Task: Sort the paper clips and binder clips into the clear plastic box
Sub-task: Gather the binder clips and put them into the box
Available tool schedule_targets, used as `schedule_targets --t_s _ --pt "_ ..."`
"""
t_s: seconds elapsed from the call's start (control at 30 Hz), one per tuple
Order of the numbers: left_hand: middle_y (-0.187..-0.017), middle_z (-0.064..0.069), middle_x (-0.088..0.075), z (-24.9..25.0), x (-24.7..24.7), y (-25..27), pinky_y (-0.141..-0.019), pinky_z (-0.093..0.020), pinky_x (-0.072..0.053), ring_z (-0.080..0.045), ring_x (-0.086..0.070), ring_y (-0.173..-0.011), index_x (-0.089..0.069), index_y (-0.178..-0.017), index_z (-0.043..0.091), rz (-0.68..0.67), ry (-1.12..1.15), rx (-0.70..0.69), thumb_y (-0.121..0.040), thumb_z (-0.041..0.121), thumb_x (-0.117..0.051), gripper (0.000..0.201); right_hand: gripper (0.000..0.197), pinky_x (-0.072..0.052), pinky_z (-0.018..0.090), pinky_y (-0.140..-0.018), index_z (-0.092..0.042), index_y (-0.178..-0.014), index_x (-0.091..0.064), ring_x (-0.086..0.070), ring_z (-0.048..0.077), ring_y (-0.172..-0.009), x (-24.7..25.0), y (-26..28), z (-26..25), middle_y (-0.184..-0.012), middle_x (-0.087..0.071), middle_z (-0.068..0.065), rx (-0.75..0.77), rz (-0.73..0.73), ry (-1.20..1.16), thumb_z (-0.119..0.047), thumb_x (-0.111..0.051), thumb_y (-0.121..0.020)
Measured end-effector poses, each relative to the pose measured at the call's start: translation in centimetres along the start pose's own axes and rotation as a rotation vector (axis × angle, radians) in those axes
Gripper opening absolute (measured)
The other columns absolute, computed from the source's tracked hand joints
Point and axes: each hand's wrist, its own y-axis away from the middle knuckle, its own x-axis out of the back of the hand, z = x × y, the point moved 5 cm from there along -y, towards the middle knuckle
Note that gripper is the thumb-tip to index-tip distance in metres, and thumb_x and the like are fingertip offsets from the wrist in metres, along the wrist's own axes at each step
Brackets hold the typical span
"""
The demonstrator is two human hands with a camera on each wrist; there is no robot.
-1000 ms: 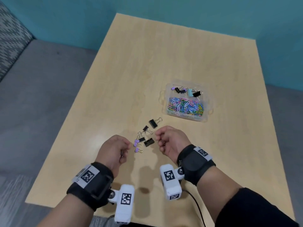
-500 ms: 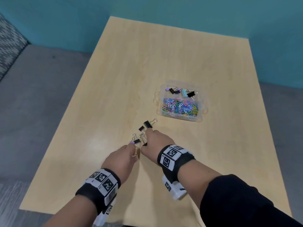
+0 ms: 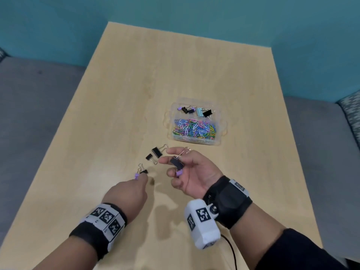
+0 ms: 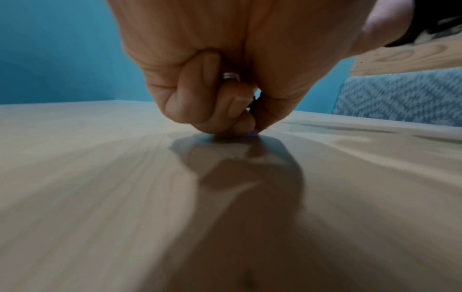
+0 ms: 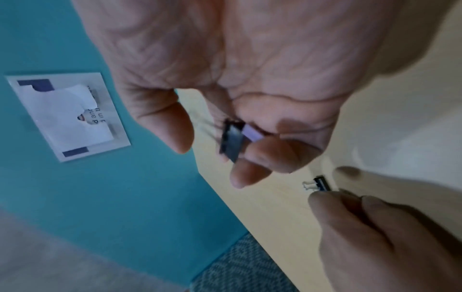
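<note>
The clear plastic box (image 3: 219,143) sits right of the table's middle, with binder clips in its far part and coloured paper clips in its near part. My right hand (image 3: 175,166) is turned palm up above the table, its fingers curled round a black binder clip (image 3: 176,162) (image 5: 231,140) and a purple one (image 3: 178,173) (image 5: 252,133). My left hand (image 3: 141,179) (image 4: 252,128) is fist-like, its fingertips down on the table pinching a small purple binder clip (image 3: 137,175). A small black clip (image 3: 144,171) lies against that one. Two more black clips (image 3: 157,152) lie loose between hands and box.
The wooden table (image 3: 116,94) stands against a teal wall, with grey seating (image 3: 39,94) on both sides. A cable (image 3: 231,252) hangs from my right wrist camera near the table's front edge. A paper notice (image 5: 70,116) is on the wall.
My right hand has turned palm up and lifted off the pile with a black and a purple clip in it. My left hand has stayed at the small clips on the table.
</note>
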Motion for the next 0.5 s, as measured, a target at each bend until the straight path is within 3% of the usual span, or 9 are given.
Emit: schedule_targets --t_s 0.07,0.13,0.23,0.3,0.4,0.47,0.5 --pt "-0.071 0.003 -0.052 0.0 0.1 0.3 -0.059 -0.032 -0.041 -0.024 -0.053 -0.068 -0.026 -0.092 0.021 -0.007 0.084 0.006 -0.094 0.033 -0.036 0.015 0.010 -0.030 0.020 -0.046 -0.014 -0.089 -0.060 -0.046 0.014 -0.057 -0.3 -0.8 -0.7 -0.091 -0.065 0.010 0.008 0.051 0.071 -0.023 -0.063 -0.086" --pt "-0.076 0.002 -0.053 -0.3 0.1 0.5 -0.062 -0.032 -0.038 -0.024 -0.053 -0.073 -0.029 -0.091 0.019 -0.007 0.189 0.025 -0.093 0.035 -0.045 0.023 0.018 -0.027 0.018 -0.041 -0.016 -0.076 -0.056 -0.044 0.013 -0.051 0.0 -1.9 -1.3 -0.077 -0.063 0.008 0.043 0.159 0.221 -0.025 -0.062 -0.090" --pt "-0.092 -0.005 -0.058 -0.5 0.0 0.7 -0.067 -0.030 -0.036 -0.028 -0.057 -0.088 -0.041 -0.100 0.012 -0.023 0.274 0.057 -0.091 0.027 -0.051 0.021 0.018 -0.031 0.022 -0.040 -0.018 -0.071 -0.053 -0.044 0.017 -0.046 0.7 -3.9 -2.0 -0.068 -0.060 0.007 0.169 0.295 0.717 -0.019 -0.058 -0.089" --pt "-0.085 -0.003 -0.054 -0.4 -0.2 0.9 -0.065 -0.030 -0.035 -0.025 -0.055 -0.081 -0.040 -0.087 0.018 -0.035 0.289 0.066 -0.090 0.026 -0.053 0.015 0.021 -0.042 0.032 -0.049 -0.014 -0.072 -0.053 -0.050 0.021 -0.054 0.7 -4.6 -2.5 -0.064 -0.061 0.007 0.242 0.365 1.163 -0.032 -0.059 -0.082" --pt "-0.073 0.004 -0.043 -0.4 -0.4 1.1 -0.062 -0.031 -0.035 -0.017 -0.045 -0.064 -0.025 -0.070 0.024 -0.001 0.272 0.085 -0.090 0.028 -0.053 0.035 0.035 -0.041 0.031 -0.056 -0.015 -0.071 -0.049 -0.053 0.022 -0.061 0.5 -5.3 -2.9 -0.068 -0.061 0.007 0.264 0.378 1.553 -0.046 -0.057 -0.084" --pt "-0.072 0.005 -0.041 -0.4 -0.4 1.4 -0.061 -0.031 -0.035 -0.016 -0.044 -0.062 -0.023 -0.070 0.024 0.032 0.251 0.080 -0.091 0.027 -0.051 0.035 0.024 -0.045 0.034 -0.059 -0.020 -0.083 -0.050 -0.054 0.027 -0.067 -0.1 -5.7 -3.1 -0.072 -0.059 0.005 0.328 0.356 1.791 -0.042 -0.051 -0.090" --pt "-0.072 0.005 -0.042 -0.4 -0.4 1.6 -0.060 -0.031 -0.035 -0.017 -0.043 -0.062 -0.024 -0.071 0.023 0.048 0.244 0.065 -0.091 0.027 -0.049 0.033 0.018 -0.048 0.036 -0.060 -0.023 -0.097 -0.049 -0.055 0.030 -0.069 -0.4 -6.1 -3.0 -0.076 -0.060 0.006 0.351 0.335 1.920 -0.040 -0.047 -0.092"
